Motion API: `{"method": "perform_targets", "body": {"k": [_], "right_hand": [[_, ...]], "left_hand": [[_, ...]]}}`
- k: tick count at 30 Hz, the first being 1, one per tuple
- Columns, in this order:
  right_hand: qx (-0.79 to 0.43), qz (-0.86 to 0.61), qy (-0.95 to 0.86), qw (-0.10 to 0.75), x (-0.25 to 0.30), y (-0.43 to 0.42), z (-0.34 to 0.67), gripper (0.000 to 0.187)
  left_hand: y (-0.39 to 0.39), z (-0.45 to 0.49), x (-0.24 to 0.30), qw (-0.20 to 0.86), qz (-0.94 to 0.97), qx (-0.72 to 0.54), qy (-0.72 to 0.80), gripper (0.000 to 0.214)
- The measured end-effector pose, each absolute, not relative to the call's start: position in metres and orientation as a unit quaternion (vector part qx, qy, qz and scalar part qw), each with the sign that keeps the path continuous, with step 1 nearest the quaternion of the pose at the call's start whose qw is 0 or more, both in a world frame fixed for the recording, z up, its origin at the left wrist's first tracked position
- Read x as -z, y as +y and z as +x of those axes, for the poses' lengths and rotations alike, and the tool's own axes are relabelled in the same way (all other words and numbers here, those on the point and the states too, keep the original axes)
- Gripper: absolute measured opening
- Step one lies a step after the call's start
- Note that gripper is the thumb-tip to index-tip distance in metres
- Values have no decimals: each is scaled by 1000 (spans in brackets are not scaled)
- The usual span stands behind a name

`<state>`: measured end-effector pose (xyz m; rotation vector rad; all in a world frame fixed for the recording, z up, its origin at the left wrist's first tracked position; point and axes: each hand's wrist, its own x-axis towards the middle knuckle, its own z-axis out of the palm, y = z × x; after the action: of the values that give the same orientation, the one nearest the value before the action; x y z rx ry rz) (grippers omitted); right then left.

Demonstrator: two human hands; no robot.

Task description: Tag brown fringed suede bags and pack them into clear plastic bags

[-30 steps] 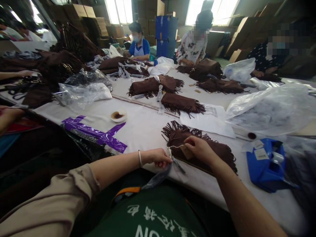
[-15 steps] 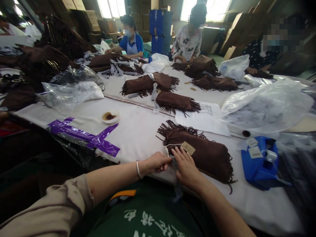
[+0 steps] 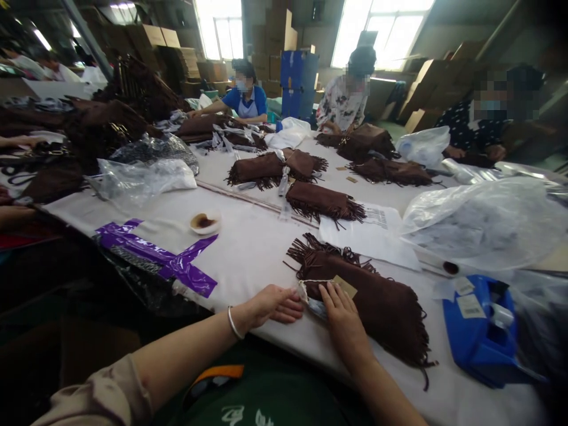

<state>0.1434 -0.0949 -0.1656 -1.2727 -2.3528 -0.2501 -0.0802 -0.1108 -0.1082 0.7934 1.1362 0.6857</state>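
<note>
A brown fringed suede bag (image 3: 377,305) lies on the white table (image 3: 252,242) in front of me. A tan paper tag (image 3: 345,286) on a white string rests on its near end. My right hand (image 3: 342,316) lies flat on the bag's near corner, fingers stretched out beside the tag. My left hand (image 3: 271,305) rests on the table just left of the bag, fingers extended toward a small clear plastic strip (image 3: 314,305) at the bag's edge. Neither hand grips anything that I can see.
A blue tape dispenser (image 3: 481,328) sits at the right. Purple tape strips (image 3: 155,257) and a small dish (image 3: 205,222) lie at the left. A printed sheet (image 3: 377,231), clear plastic bags (image 3: 488,219) and more brown fringed bags (image 3: 322,201) cover the table. Other people work at the far side.
My right hand let go of the tag and string and came down flat on the bag. My left hand opened from a pinch and now lies on the table.
</note>
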Motion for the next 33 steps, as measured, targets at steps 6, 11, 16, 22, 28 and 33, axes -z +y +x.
{"method": "perform_targets", "body": {"k": [6,11,16,22,28,33], "right_hand": [[107,-414,-880,207,160,-80,156,59],[100,-413,-877,223,159,-102,148,70],[65,-433,-859,264,161,-118,143,74],[43,-420,-860,285,153,-121,141,79],[31,-414,-865,284,158,-122,142,78],[8,-431,-851,300,162,-124,138,80]], "left_hand": [[-87,-65,113,760,283,-359,462,54],[-64,-36,123,798,195,-411,395,18],[-45,-26,124,802,152,-415,403,27],[-51,-33,118,846,84,-462,253,58],[-45,-33,119,827,83,-460,311,32],[-24,-30,121,769,84,-515,369,24]]}}
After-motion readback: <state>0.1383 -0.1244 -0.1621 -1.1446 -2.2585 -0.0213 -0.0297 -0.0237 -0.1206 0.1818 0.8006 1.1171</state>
